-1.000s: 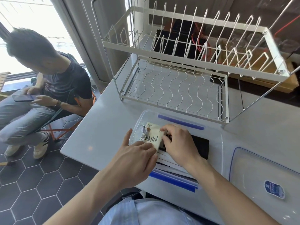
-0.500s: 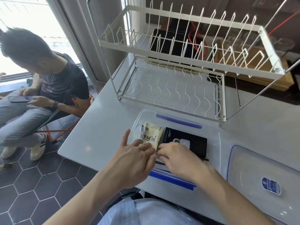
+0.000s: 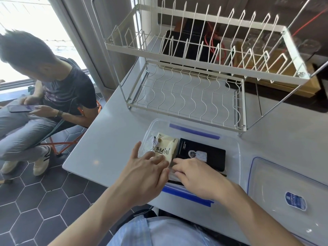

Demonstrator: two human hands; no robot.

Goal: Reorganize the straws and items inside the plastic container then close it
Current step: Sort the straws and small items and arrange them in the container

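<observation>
A clear plastic container (image 3: pixel 237 158) with blue clips sits open on the white table near its front edge. Inside lie a cream packet marked "MiNi" (image 3: pixel 166 148) at the left and a black booklet (image 3: pixel 204 153) to its right. Pale wrapped straws (image 3: pixel 173 175) lie along the near wall, mostly hidden under my hands. My left hand (image 3: pixel 143 180) rests fingers-down on the packet's near corner. My right hand (image 3: pixel 197 178) presses its fingertips onto the straws beside the booklet. The container's clear lid (image 3: pixel 284 197) with a blue sticker lies on the table to the right.
A white two-tier wire dish rack (image 3: pixel 186 96) stands just behind the container. A seated person (image 3: pixel 53 96) with a phone is off the table's left edge, over dark hexagon floor tiles. A wooden box (image 3: pixel 287 80) sits behind the rack.
My right hand slid back from the booklet's top toward the near wall, uncovering the black booklet. My left hand stayed on the packet's near corner.
</observation>
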